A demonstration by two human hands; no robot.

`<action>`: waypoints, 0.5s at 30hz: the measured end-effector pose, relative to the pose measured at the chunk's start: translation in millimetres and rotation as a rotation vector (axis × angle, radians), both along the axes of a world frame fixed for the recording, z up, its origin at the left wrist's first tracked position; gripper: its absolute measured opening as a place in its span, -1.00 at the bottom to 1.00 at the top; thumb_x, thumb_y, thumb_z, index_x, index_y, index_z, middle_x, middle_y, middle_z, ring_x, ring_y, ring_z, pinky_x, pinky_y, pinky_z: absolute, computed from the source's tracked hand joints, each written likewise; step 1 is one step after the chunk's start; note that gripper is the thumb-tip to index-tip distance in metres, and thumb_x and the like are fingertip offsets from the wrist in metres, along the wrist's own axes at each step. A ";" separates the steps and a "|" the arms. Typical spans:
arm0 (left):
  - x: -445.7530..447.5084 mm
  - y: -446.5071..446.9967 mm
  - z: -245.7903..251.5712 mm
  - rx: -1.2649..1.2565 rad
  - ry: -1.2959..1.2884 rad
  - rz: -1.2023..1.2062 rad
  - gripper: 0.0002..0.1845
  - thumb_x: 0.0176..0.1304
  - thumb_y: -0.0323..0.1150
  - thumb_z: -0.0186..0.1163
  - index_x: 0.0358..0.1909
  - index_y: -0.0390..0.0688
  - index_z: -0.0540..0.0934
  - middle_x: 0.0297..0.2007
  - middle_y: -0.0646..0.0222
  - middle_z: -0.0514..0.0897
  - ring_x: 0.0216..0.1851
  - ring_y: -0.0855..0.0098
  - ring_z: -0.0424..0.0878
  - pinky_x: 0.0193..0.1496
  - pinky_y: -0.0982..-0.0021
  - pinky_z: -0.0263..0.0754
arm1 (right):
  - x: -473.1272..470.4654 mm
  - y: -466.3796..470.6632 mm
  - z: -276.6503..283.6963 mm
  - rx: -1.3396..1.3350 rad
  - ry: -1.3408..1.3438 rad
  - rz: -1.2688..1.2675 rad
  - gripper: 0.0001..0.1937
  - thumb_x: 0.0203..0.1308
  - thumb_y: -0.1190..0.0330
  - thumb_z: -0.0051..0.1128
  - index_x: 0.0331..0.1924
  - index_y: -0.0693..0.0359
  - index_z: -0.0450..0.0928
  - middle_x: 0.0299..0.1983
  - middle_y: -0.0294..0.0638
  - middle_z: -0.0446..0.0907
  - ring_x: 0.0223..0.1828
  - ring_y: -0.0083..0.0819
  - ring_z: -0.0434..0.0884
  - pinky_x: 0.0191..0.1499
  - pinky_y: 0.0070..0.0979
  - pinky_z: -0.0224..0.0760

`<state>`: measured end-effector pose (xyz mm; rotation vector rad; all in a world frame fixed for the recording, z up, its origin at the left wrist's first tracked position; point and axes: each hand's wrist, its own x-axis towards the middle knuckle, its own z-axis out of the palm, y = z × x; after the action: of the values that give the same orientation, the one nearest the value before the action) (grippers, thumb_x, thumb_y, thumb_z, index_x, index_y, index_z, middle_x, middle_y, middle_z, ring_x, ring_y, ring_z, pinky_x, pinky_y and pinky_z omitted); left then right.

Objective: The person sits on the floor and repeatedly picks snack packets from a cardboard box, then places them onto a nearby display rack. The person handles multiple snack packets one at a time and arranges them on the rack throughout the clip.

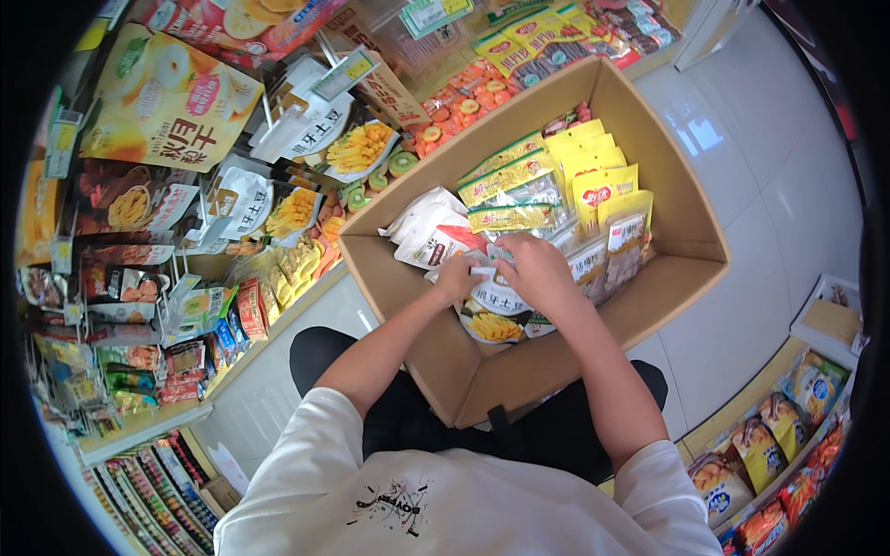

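Observation:
An open cardboard box (410, 299) stands tilted in front of me, with snack packets inside. My left hand (457, 278) grips the top edge of a white and black snack pouch (497, 295) that pictures yellow fries. Over the same pouch's upper right side is my right hand (534, 267); its fingertips are partly hidden among the packets, so its grip is unclear. White pouches with a red picture (439, 236) lie just beyond my left hand. Yellow-topped clear packets (511, 184) and yellow packets (603, 191) fill the far middle. Packets with white labels (622, 243) stand right of my right hand.
Shelves of hanging snack pouches (174, 104) rise at the left, with price tags on metal hooks (344, 73). Bagged dried fruit (466, 101) lies on the shelf behind the box. More snack bags (761, 445) fill a low shelf at the lower right. Tiled floor (751, 160) shows at right.

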<state>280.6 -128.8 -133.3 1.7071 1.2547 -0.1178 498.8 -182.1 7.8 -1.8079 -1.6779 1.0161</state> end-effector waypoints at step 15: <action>-48.2 -67.4 150.6 0.127 0.007 0.102 -0.85 0.39 -0.36 0.33 -0.15 -0.22 0.66 -0.36 0.04 0.71 -0.33 0.03 0.69 -0.20 0.15 0.55 | 0.9 6.1 -27.7 -0.358 0.523 0.319 -0.23 -0.01 0.15 0.64 0.30 0.31 0.57 0.16 -0.05 0.71 0.15 -0.32 0.66 0.19 -0.41 0.50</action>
<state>232.4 -196.2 17.4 1.7473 1.3770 0.0168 499.8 -176.0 -20.0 -1.3075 -1.5377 1.8406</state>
